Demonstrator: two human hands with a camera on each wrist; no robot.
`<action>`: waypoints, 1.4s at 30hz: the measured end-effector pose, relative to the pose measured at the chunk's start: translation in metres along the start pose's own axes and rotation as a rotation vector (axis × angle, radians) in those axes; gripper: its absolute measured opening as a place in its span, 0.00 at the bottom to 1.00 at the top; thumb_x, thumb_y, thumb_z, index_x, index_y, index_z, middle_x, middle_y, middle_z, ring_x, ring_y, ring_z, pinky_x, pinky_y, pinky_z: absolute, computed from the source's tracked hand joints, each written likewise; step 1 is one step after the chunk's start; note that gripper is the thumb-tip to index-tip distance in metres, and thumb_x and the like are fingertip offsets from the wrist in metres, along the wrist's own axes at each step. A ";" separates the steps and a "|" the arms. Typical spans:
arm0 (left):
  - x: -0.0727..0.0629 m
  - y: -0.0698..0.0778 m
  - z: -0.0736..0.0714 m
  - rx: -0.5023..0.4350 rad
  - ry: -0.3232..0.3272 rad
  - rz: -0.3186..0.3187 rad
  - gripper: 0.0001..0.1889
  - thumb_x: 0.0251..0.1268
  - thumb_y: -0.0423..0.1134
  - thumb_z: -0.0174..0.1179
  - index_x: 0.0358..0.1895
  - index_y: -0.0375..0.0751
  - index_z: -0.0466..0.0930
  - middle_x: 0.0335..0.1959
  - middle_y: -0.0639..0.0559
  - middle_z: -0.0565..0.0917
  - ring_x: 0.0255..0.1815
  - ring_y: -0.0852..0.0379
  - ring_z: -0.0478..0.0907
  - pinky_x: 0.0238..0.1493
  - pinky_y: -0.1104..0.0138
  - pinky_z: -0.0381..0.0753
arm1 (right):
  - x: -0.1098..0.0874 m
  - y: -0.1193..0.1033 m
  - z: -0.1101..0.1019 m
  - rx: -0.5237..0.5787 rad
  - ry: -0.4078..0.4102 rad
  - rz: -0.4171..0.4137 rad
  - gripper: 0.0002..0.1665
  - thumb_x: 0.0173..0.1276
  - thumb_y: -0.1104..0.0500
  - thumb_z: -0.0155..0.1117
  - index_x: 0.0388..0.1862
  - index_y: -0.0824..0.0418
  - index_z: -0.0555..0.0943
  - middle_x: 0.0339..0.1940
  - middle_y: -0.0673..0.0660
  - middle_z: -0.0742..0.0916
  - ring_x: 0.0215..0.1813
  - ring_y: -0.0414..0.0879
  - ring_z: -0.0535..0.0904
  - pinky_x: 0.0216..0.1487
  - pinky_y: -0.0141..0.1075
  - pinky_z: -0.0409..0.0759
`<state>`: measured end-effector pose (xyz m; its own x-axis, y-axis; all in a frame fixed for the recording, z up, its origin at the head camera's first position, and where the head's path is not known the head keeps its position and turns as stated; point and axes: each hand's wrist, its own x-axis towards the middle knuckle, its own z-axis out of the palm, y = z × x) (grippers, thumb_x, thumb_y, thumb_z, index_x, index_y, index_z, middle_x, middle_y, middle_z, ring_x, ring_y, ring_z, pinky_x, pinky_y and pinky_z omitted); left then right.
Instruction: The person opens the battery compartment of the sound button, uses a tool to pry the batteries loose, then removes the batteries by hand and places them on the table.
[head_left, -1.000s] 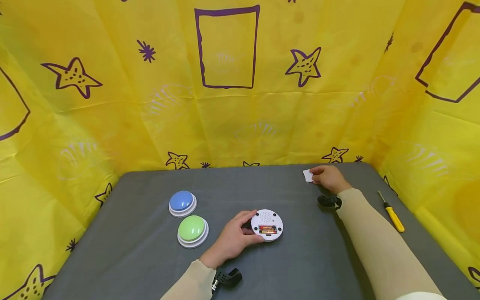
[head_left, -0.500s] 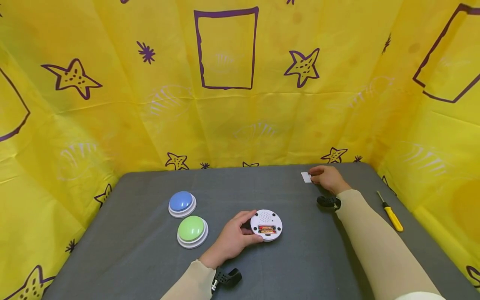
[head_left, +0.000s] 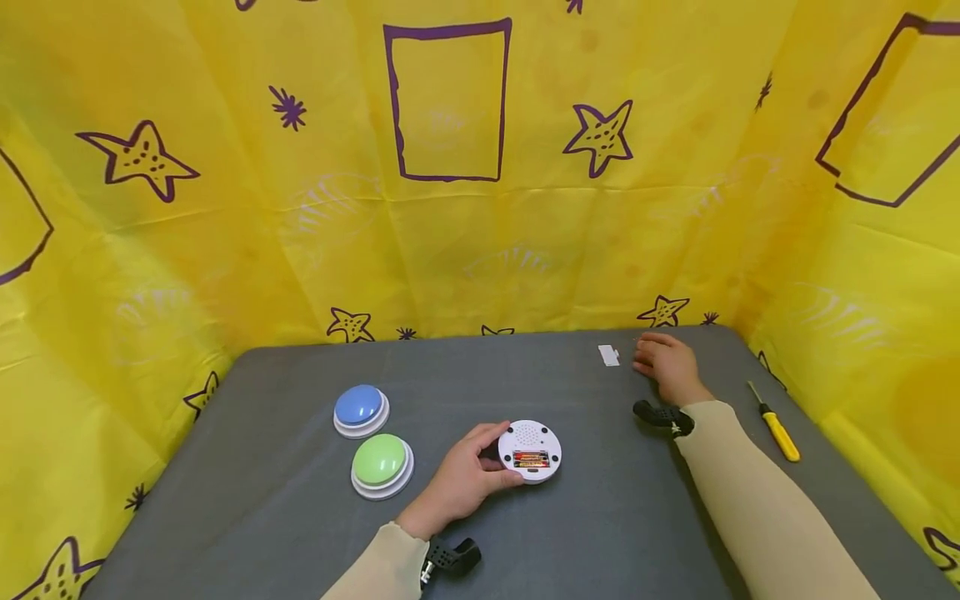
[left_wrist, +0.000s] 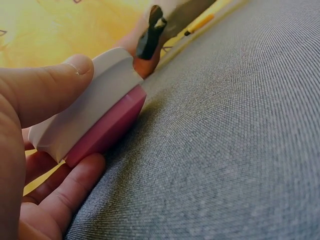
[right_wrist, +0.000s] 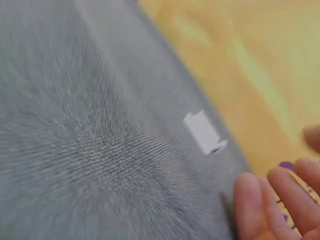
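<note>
My left hand (head_left: 467, 473) grips a round white push-button light (head_left: 530, 452), turned with its underside up. Two red batteries (head_left: 531, 459) sit in its uncovered compartment. The left wrist view shows the thumb on the light's white base (left_wrist: 107, 80) and fingers beneath its pink dome (left_wrist: 110, 127). Toward the back right, a small white battery cover (head_left: 608, 356) lies flat on the table. My right hand (head_left: 667, 367) is just right of that cover, apart from it, with its fingers loosely bent and nothing in them.
A blue-domed button (head_left: 360, 410) and a green-domed button (head_left: 381, 465) stand on the left of the grey table (head_left: 247, 500). On the right lies a yellow-handled screwdriver (head_left: 778, 433). Yellow patterned cloth (head_left: 450, 250) hangs behind and at both sides.
My right hand has let go of the battery cover and moved off to the right. The cover now lies on the table. My left hand keeps holding the button light.
</note>
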<state>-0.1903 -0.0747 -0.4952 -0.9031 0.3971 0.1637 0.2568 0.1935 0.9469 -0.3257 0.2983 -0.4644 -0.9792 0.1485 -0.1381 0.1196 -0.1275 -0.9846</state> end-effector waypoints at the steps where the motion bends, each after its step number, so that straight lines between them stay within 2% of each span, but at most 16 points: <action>1: 0.000 0.000 0.000 -0.002 0.003 -0.001 0.42 0.51 0.35 0.78 0.71 0.32 0.69 0.64 0.45 0.72 0.43 0.55 0.81 0.47 0.62 0.81 | -0.005 -0.002 -0.002 0.102 -0.025 0.011 0.20 0.76 0.62 0.59 0.65 0.62 0.75 0.57 0.56 0.82 0.48 0.46 0.81 0.50 0.38 0.81; 4: -0.001 -0.001 -0.002 0.005 0.006 -0.005 0.42 0.52 0.36 0.78 0.71 0.33 0.69 0.64 0.46 0.72 0.43 0.55 0.81 0.48 0.63 0.81 | -0.022 -0.010 -0.013 0.343 -0.122 0.042 0.10 0.77 0.62 0.58 0.54 0.55 0.80 0.50 0.49 0.85 0.51 0.47 0.80 0.53 0.44 0.80; 6: -0.001 -0.001 -0.002 0.010 0.005 -0.001 0.42 0.52 0.36 0.78 0.71 0.32 0.69 0.64 0.46 0.73 0.44 0.56 0.81 0.48 0.64 0.81 | -0.033 -0.016 -0.022 0.421 -0.175 0.044 0.09 0.78 0.61 0.57 0.51 0.53 0.82 0.49 0.48 0.85 0.53 0.48 0.80 0.53 0.45 0.80; 9: -0.001 0.000 -0.003 0.022 0.006 0.007 0.41 0.52 0.37 0.78 0.70 0.31 0.69 0.63 0.46 0.73 0.45 0.56 0.80 0.48 0.65 0.81 | -0.049 -0.021 -0.037 0.453 -0.224 0.011 0.11 0.80 0.61 0.53 0.52 0.53 0.82 0.51 0.49 0.85 0.53 0.49 0.80 0.52 0.46 0.81; 14: -0.003 0.000 -0.003 0.038 0.005 0.010 0.42 0.52 0.38 0.78 0.70 0.29 0.69 0.63 0.45 0.73 0.48 0.55 0.79 0.48 0.66 0.81 | -0.074 -0.024 -0.066 0.460 -0.300 -0.094 0.16 0.82 0.61 0.45 0.55 0.55 0.81 0.54 0.52 0.84 0.53 0.51 0.81 0.50 0.48 0.82; 17: -0.003 -0.001 -0.003 0.042 0.007 0.010 0.42 0.52 0.38 0.78 0.70 0.29 0.69 0.63 0.45 0.73 0.48 0.54 0.79 0.48 0.66 0.81 | -0.085 -0.027 -0.084 0.431 -0.319 -0.153 0.17 0.82 0.61 0.43 0.55 0.56 0.81 0.53 0.52 0.84 0.51 0.50 0.82 0.48 0.47 0.83; 20: -0.002 -0.002 -0.003 0.050 0.011 0.010 0.42 0.52 0.38 0.78 0.70 0.30 0.69 0.63 0.45 0.73 0.49 0.54 0.79 0.48 0.66 0.81 | -0.098 -0.033 -0.104 0.376 -0.292 -0.159 0.18 0.82 0.62 0.45 0.55 0.54 0.83 0.52 0.50 0.85 0.49 0.49 0.82 0.45 0.46 0.84; 25: -0.002 -0.003 -0.002 0.063 0.010 -0.002 0.42 0.52 0.39 0.78 0.70 0.31 0.69 0.63 0.46 0.73 0.48 0.55 0.79 0.48 0.66 0.80 | -0.114 -0.046 -0.146 0.238 -0.281 -0.061 0.18 0.82 0.60 0.46 0.54 0.48 0.84 0.50 0.46 0.84 0.46 0.48 0.84 0.43 0.47 0.84; 28: -0.002 -0.003 -0.002 0.070 0.009 -0.008 0.42 0.52 0.40 0.78 0.70 0.32 0.69 0.63 0.47 0.73 0.47 0.55 0.79 0.48 0.66 0.80 | -0.116 -0.047 -0.167 0.187 -0.303 0.004 0.18 0.83 0.59 0.45 0.52 0.46 0.83 0.48 0.47 0.84 0.45 0.49 0.84 0.43 0.47 0.84; 31: -0.001 -0.003 -0.002 0.070 0.008 -0.006 0.42 0.52 0.39 0.78 0.70 0.31 0.69 0.63 0.46 0.73 0.48 0.55 0.79 0.48 0.66 0.80 | -0.115 -0.046 -0.178 0.090 -0.292 0.041 0.16 0.83 0.58 0.46 0.50 0.42 0.82 0.46 0.43 0.84 0.44 0.46 0.84 0.43 0.45 0.84; 35: 0.000 -0.001 -0.002 0.060 0.008 -0.001 0.42 0.52 0.39 0.78 0.70 0.30 0.68 0.63 0.46 0.73 0.48 0.55 0.79 0.48 0.67 0.80 | -0.113 -0.044 -0.187 -0.064 -0.316 0.044 0.17 0.82 0.60 0.48 0.51 0.36 0.79 0.46 0.37 0.83 0.45 0.41 0.84 0.42 0.42 0.84; 40: 0.000 0.000 -0.002 0.065 0.009 0.007 0.42 0.53 0.38 0.78 0.70 0.30 0.69 0.63 0.46 0.73 0.47 0.55 0.80 0.48 0.67 0.80 | -0.111 -0.039 -0.198 -0.136 -0.419 0.023 0.24 0.82 0.65 0.46 0.53 0.34 0.78 0.49 0.36 0.82 0.47 0.42 0.84 0.43 0.40 0.84; 42: 0.000 0.000 -0.002 0.069 0.009 0.010 0.42 0.53 0.39 0.78 0.70 0.30 0.69 0.62 0.46 0.73 0.47 0.56 0.80 0.48 0.67 0.80 | -0.110 -0.037 -0.202 -0.140 -0.425 0.024 0.25 0.81 0.66 0.46 0.53 0.34 0.79 0.48 0.36 0.82 0.47 0.42 0.84 0.43 0.40 0.84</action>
<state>-0.1911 -0.0767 -0.4944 -0.9033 0.3914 0.1755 0.2883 0.2511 0.9240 -0.1895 0.4852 -0.4349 -0.9528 -0.2726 -0.1334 0.1352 0.0126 -0.9907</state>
